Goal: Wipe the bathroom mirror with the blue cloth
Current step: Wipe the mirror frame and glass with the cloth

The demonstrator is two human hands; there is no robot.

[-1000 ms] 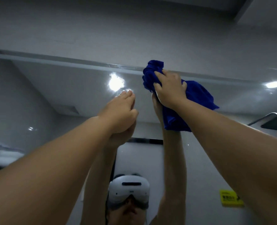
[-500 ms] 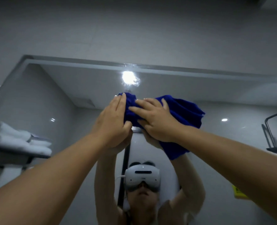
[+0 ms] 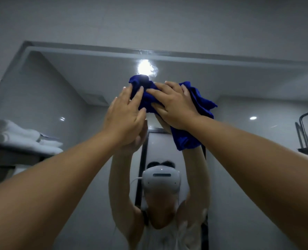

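Both arms reach up to the mirror, and the blue cloth is pressed flat against the glass near its top edge, just below the bright reflected ceiling light. The right hand lies spread over the middle of the cloth with fingers extended, palm pushing it onto the glass; part of the cloth bunches out above and to the right of the hand, and a fold hangs down below the wrist. The left hand is open too, fingers stretched, its fingertips resting on the cloth's left end. Neither hand is closed around the fabric; both hold it by pressing. In the mirror, the person's raised arms and a white headset are reflected, along with folded white towels on a shelf toward the left edge
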